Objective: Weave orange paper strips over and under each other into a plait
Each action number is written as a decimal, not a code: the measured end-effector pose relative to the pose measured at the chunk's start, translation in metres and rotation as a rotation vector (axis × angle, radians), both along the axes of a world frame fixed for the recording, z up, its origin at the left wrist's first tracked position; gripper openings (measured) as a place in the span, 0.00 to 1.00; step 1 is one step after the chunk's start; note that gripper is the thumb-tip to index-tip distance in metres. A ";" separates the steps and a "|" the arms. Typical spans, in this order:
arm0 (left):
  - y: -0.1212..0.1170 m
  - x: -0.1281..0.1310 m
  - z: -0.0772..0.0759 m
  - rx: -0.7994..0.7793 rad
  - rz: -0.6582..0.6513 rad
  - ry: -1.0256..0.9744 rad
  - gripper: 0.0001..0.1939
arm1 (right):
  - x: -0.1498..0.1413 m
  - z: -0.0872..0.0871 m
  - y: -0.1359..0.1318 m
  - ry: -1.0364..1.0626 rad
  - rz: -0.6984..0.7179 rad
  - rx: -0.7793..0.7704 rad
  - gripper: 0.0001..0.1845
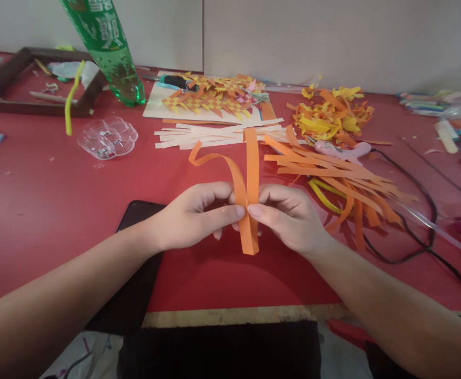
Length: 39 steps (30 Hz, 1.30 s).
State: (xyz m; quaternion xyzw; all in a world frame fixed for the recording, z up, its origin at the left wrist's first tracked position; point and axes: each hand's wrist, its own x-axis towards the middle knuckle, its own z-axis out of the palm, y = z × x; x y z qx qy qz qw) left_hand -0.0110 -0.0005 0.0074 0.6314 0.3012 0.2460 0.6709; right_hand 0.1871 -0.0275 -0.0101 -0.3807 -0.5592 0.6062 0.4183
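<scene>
Between my two hands is an orange paper strip (pixel 249 238), folded at its lower end, with two tails rising from the pinch. The left tail curls over to the left; the right one stands nearly straight. My left hand (pixel 204 213) pinches the strip with thumb and fingers. Against it, my right hand (pixel 289 216) grips the right side, its thumb tip almost touching the left thumb. Both hands are above the red table near its front edge. To the right lies a loose heap of orange paper strips (pixel 333 173). Behind the folded strip are pale paper strips (pixel 214 136).
A dark phone (pixel 135 295) lies under my left forearm. Behind stand a green bottle (pixel 107 58), a clear flower-shaped case (pixel 107 138) and a wooden frame (pixel 36 105). Woven paper pieces (pixel 214 97), yellow-orange scraps (pixel 333 113) and a pink glue gun (pixel 346 151) with black cord are farther back.
</scene>
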 end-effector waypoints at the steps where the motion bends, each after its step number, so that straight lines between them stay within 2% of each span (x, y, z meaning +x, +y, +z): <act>1: 0.000 0.000 -0.001 -0.007 0.001 -0.014 0.09 | 0.000 0.000 0.000 -0.002 -0.004 0.007 0.14; 7: 0.000 0.001 -0.002 -0.036 -0.011 -0.066 0.07 | -0.001 -0.001 0.001 0.002 -0.011 0.034 0.13; 13: 0.000 0.000 0.001 -0.011 -0.045 0.003 0.07 | 0.002 -0.002 0.001 0.045 0.070 -0.026 0.13; 20: 0.000 0.001 0.003 -0.051 -0.065 -0.023 0.06 | 0.000 -0.001 0.000 0.089 0.066 -0.071 0.13; 26: 0.000 0.001 0.004 -0.067 -0.064 -0.063 0.11 | 0.000 0.002 0.000 0.088 0.091 -0.071 0.13; 32: 0.000 -0.001 0.003 -0.016 -0.039 -0.033 0.12 | 0.000 0.003 -0.001 0.005 0.054 -0.001 0.14; 39: 0.001 0.002 0.005 -0.055 0.004 -0.090 0.11 | -0.002 0.003 0.000 -0.016 0.004 0.077 0.14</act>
